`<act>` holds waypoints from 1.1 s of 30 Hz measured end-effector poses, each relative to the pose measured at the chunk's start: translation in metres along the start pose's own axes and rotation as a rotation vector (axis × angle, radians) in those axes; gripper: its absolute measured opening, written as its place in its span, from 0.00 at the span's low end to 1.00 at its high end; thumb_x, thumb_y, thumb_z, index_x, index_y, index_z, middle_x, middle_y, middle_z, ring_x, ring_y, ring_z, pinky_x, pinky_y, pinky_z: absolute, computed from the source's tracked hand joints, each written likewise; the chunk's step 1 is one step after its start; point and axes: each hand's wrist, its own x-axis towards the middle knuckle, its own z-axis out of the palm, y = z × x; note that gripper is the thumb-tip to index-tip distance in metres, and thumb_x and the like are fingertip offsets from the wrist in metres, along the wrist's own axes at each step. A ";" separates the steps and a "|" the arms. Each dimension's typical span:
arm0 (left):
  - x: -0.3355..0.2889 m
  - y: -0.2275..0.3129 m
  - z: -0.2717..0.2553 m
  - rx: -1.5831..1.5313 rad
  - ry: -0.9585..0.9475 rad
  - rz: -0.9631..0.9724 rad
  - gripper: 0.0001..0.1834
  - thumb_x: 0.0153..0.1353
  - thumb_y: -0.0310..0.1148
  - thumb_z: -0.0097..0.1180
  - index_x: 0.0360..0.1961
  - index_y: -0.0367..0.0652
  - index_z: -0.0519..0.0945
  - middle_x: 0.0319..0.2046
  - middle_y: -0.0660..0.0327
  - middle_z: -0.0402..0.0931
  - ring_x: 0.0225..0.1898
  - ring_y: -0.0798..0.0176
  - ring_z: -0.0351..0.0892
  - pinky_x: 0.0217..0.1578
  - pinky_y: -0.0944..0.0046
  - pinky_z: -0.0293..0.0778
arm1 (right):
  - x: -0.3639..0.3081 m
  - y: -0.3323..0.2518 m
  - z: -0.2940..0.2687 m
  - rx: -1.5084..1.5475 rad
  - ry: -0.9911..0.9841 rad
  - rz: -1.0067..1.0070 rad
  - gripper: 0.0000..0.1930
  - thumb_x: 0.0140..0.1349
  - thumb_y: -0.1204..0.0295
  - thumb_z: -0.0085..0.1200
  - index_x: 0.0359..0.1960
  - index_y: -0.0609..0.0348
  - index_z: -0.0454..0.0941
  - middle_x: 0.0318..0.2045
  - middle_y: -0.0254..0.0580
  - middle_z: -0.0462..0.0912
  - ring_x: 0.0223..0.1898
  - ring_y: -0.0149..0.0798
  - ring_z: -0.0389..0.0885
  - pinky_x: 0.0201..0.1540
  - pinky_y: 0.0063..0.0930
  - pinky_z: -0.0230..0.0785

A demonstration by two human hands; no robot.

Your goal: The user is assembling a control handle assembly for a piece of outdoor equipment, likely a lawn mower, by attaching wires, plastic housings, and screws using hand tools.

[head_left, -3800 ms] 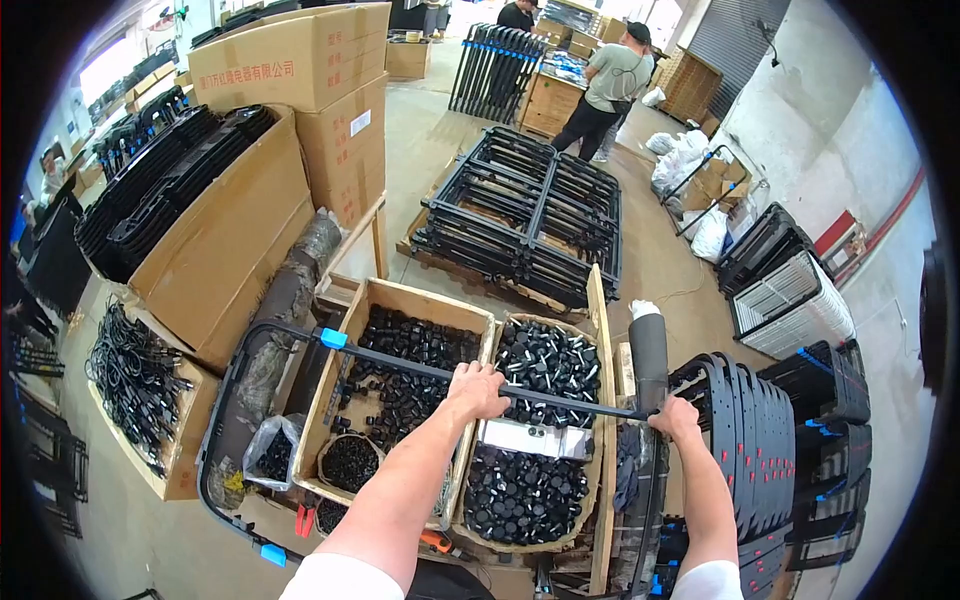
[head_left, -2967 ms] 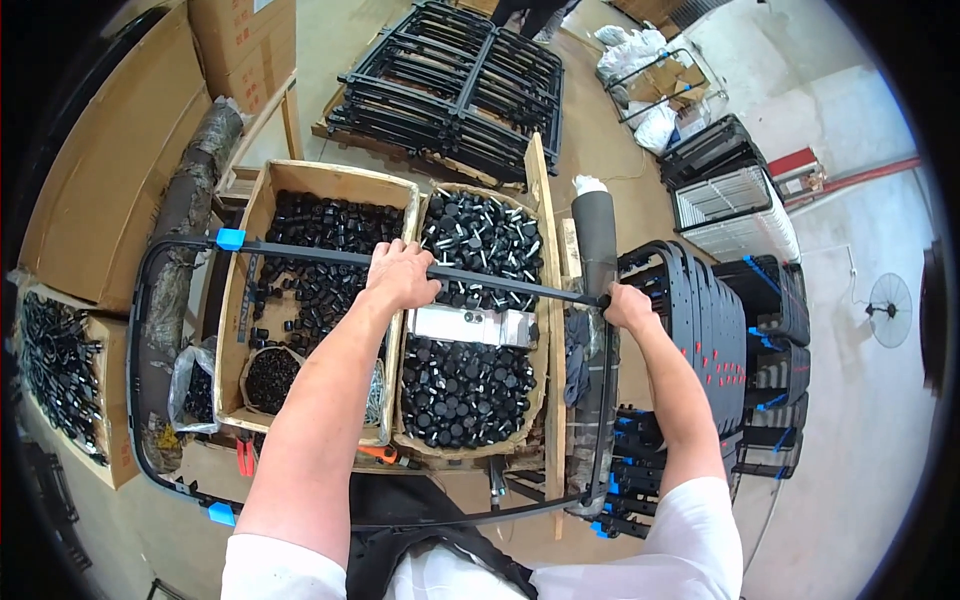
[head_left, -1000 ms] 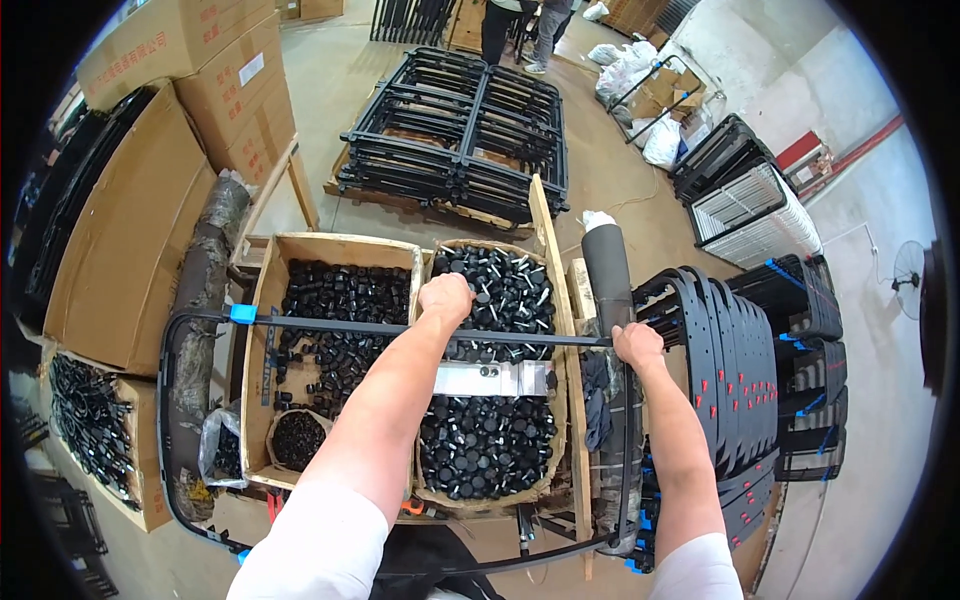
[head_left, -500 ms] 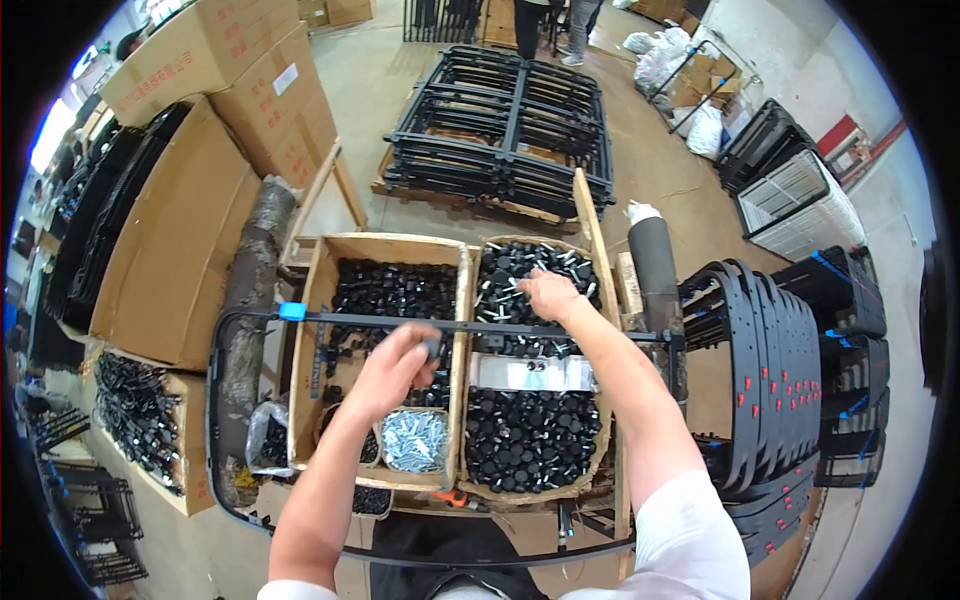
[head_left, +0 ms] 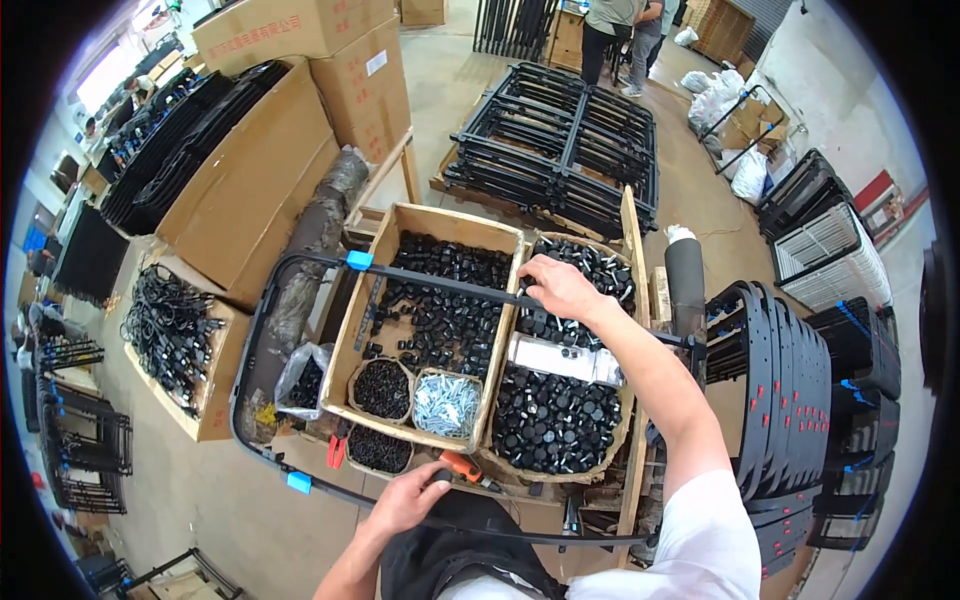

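Note:
A black tubular frame (head_left: 262,330) with blue clips lies over the parts boxes and reaches back toward my lap. My left hand (head_left: 405,503) is closed around a dark round knob (head_left: 441,477), beside the frame's near rail. With curled fingers, my right hand (head_left: 568,290) is at the frame's crossbar (head_left: 450,285); whatever its fingertips pinch is hidden. Below and behind that hand is a box of black knobs with silver threaded studs (head_left: 590,262). More black round knobs (head_left: 550,420) fill its near part, past a white divider (head_left: 565,357).
A wooden box (head_left: 400,325) of small black parts stands left of the knobs, with a tub of silver screws (head_left: 446,403) inside. An orange-handled tool (head_left: 463,466) and red-handled pliers (head_left: 337,447) lie near its front edge. Curved black panels (head_left: 780,380) stand at right.
My left hand has moved from over the left box down to the near rail. My right hand has left the studded knobs for the crossbar. The view has shifted.

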 end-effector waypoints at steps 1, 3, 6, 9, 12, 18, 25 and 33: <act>-0.005 0.003 0.005 0.040 -0.021 -0.026 0.23 0.72 0.40 0.60 0.64 0.44 0.79 0.38 0.50 0.85 0.35 0.55 0.83 0.41 0.56 0.79 | 0.000 -0.003 0.003 0.000 0.002 -0.006 0.15 0.63 0.73 0.60 0.51 0.61 0.80 0.51 0.50 0.82 0.58 0.54 0.80 0.62 0.44 0.75; -0.019 -0.002 0.015 0.019 -0.043 -0.014 0.24 0.72 0.42 0.60 0.66 0.46 0.78 0.38 0.48 0.85 0.37 0.51 0.85 0.42 0.55 0.80 | 0.001 -0.008 0.008 -0.061 -0.025 -0.014 0.15 0.62 0.74 0.60 0.51 0.60 0.80 0.50 0.50 0.82 0.57 0.54 0.81 0.61 0.44 0.75; -0.036 0.003 0.023 0.054 -0.061 -0.045 0.24 0.72 0.37 0.59 0.67 0.45 0.77 0.46 0.49 0.86 0.46 0.50 0.87 0.49 0.55 0.80 | -0.001 -0.001 0.015 -0.148 0.006 -0.054 0.15 0.62 0.74 0.60 0.51 0.58 0.80 0.50 0.50 0.82 0.55 0.55 0.82 0.59 0.46 0.77; -0.052 -0.007 0.027 0.033 -0.056 -0.070 0.23 0.72 0.36 0.58 0.67 0.45 0.76 0.49 0.49 0.85 0.49 0.48 0.87 0.51 0.54 0.80 | 0.003 -0.013 0.018 -0.229 0.006 0.051 0.14 0.64 0.67 0.60 0.48 0.57 0.80 0.47 0.52 0.84 0.50 0.57 0.85 0.53 0.49 0.79; -0.061 -0.021 0.027 0.026 -0.009 -0.012 0.23 0.73 0.36 0.57 0.66 0.43 0.76 0.52 0.50 0.85 0.52 0.48 0.86 0.54 0.54 0.79 | 0.005 -0.023 0.024 -0.251 0.014 0.096 0.14 0.67 0.61 0.59 0.48 0.56 0.80 0.42 0.53 0.87 0.46 0.58 0.87 0.50 0.51 0.80; -0.072 -0.034 0.012 0.067 0.009 0.046 0.23 0.73 0.38 0.57 0.65 0.41 0.76 0.54 0.48 0.83 0.55 0.43 0.83 0.59 0.51 0.76 | 0.014 -0.036 0.041 -0.344 0.077 0.349 0.21 0.75 0.50 0.50 0.44 0.53 0.85 0.35 0.55 0.89 0.43 0.59 0.89 0.47 0.54 0.81; -0.082 -0.076 0.000 0.049 0.109 0.235 0.23 0.70 0.35 0.59 0.63 0.39 0.78 0.58 0.46 0.81 0.61 0.40 0.77 0.64 0.48 0.71 | 0.027 -0.044 0.026 -0.286 -0.229 0.571 0.23 0.70 0.53 0.55 0.40 0.63 0.89 0.41 0.60 0.89 0.47 0.56 0.90 0.51 0.49 0.82; -0.079 -0.067 0.006 0.004 -0.067 0.301 0.22 0.71 0.35 0.58 0.64 0.42 0.76 0.57 0.53 0.82 0.62 0.44 0.76 0.66 0.50 0.68 | 0.031 -0.056 0.051 -0.414 0.037 0.740 0.32 0.71 0.42 0.50 0.50 0.62 0.87 0.51 0.66 0.86 0.57 0.62 0.84 0.60 0.53 0.76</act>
